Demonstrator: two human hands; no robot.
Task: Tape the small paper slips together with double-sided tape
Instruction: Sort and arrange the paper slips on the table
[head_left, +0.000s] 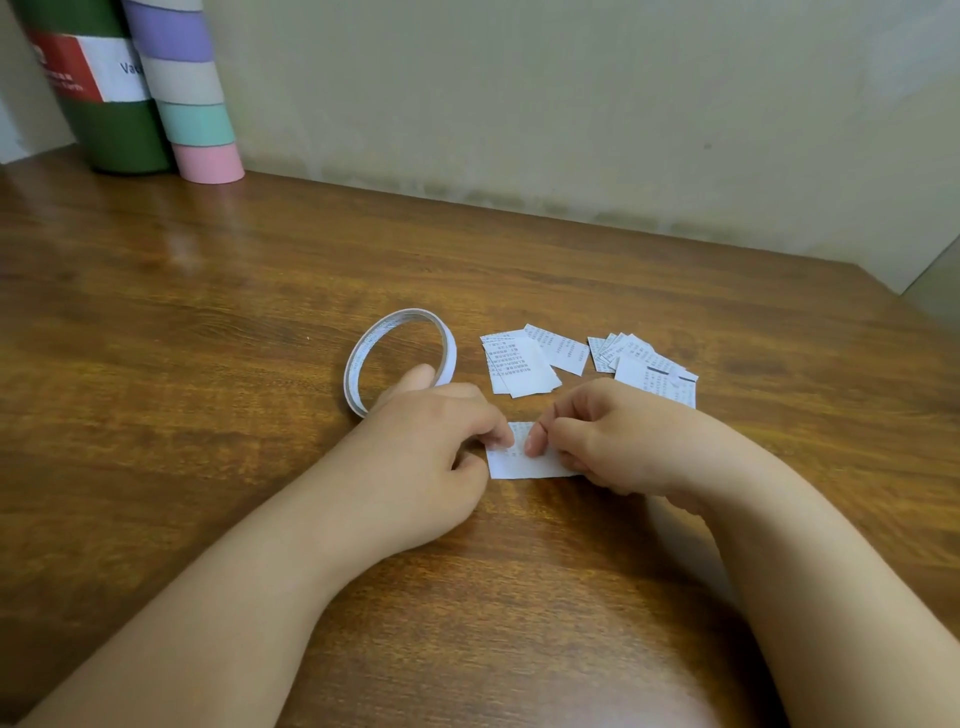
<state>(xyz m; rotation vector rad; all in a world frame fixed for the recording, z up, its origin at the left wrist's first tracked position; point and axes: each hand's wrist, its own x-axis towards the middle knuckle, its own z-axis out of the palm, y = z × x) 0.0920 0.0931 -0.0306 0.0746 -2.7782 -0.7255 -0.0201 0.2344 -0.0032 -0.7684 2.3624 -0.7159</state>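
Both hands work on one paper slip (524, 462) lying flat on the wooden table (208, 322). The left hand (436, 447) pinches the slip's left edge with curled fingers. The right hand (608, 441) pinches its upper middle with thumb and forefinger. The tape roll (400, 358) stands on edge just behind the left hand. Two loose piles of slips (524, 364) lie behind the hands. Coloured tubes (192, 93) stand at the far left.
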